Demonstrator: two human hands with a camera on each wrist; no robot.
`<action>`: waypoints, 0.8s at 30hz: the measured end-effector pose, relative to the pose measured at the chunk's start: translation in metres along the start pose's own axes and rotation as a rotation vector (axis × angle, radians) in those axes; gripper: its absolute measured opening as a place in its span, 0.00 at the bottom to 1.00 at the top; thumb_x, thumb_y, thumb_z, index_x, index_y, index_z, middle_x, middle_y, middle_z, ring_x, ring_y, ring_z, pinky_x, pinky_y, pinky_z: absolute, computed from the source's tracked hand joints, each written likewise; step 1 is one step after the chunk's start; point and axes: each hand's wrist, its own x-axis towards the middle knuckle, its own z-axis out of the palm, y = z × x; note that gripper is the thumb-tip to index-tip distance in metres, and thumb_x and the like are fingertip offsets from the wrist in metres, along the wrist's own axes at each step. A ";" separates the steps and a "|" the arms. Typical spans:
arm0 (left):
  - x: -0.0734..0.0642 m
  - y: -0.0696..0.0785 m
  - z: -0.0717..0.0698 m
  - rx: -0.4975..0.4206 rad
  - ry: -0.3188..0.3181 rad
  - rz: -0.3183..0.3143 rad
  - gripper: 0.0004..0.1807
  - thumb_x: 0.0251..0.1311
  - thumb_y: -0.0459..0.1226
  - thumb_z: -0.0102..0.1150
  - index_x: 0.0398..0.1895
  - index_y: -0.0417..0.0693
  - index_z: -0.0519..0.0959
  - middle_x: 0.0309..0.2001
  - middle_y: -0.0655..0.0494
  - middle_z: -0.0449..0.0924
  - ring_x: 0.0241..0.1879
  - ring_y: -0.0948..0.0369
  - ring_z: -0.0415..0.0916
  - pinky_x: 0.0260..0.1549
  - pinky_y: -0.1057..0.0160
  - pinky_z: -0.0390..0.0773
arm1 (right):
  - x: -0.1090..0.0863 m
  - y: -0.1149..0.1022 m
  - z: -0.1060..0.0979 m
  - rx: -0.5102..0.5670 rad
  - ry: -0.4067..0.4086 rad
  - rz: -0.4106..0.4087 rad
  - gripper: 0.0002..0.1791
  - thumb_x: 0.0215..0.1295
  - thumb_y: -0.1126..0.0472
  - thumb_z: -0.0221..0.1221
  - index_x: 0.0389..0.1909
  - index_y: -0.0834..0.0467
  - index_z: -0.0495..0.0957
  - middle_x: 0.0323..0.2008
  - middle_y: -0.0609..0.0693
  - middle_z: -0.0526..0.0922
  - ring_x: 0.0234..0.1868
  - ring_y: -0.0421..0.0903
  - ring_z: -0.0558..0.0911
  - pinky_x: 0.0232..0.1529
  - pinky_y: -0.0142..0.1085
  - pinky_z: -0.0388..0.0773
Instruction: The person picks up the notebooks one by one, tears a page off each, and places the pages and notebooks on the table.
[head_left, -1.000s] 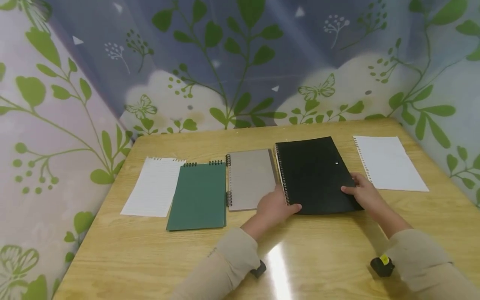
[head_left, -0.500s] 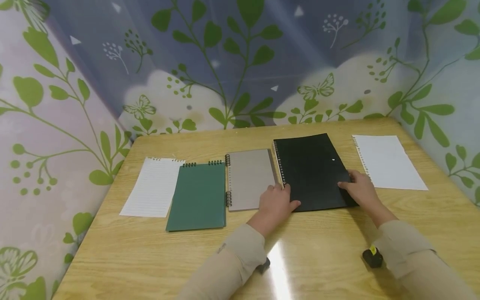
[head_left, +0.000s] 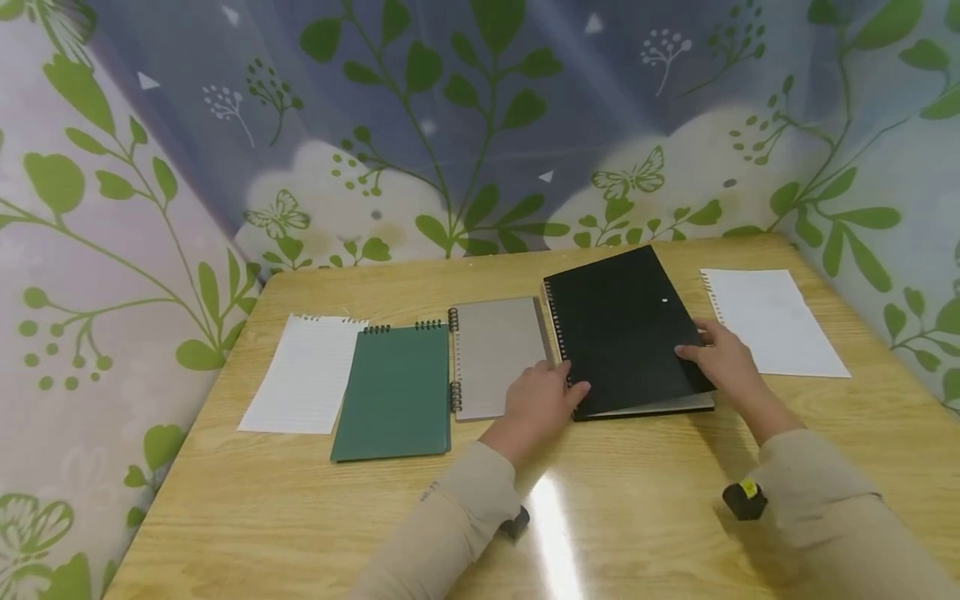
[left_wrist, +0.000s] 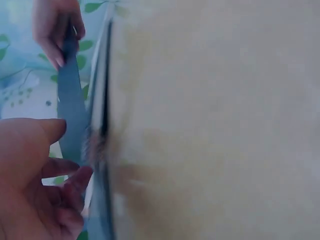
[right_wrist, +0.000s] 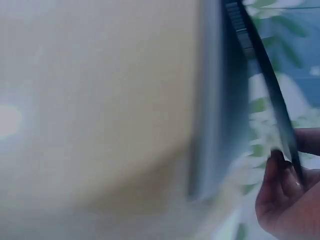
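A black spiral notebook [head_left: 622, 333] lies right of centre on the table, its front cover lifted along the right side with pale pages showing beneath. My right hand [head_left: 726, 362] pinches the cover's free right edge, thumb on top. In the right wrist view the raised cover [right_wrist: 272, 87] runs between thumb and fingers, apart from the pages below. My left hand [head_left: 536, 408] rests at the lower end of the coil spine. Its fingertips are right at the coil [left_wrist: 90, 147] in the left wrist view, with the thumb [left_wrist: 52, 130] relaxed above.
Left of the black notebook are a grey-beige spiral notebook [head_left: 498, 358], a green spiral notebook [head_left: 393, 392] and a lined torn sheet [head_left: 303, 375]. Another torn white sheet [head_left: 776, 321] lies at right. The wooden table [head_left: 300, 508] meets leaf-patterned walls behind and at both sides.
The notebook has settled on the table and shifted slightly left and back. The right hand has raised its cover, exposing the pages. The left hand's thumb has drawn back toward the notebook's lower left corner.
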 end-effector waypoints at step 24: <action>0.007 -0.014 -0.131 -0.634 -0.163 0.021 0.36 0.62 0.63 0.36 0.60 0.46 0.68 0.43 0.54 0.82 0.39 0.59 0.81 0.34 0.64 0.79 | -0.061 -0.125 0.059 -0.063 0.059 -0.415 0.30 0.66 0.53 0.51 0.67 0.58 0.58 0.61 0.58 0.69 0.57 0.54 0.73 0.46 0.48 0.76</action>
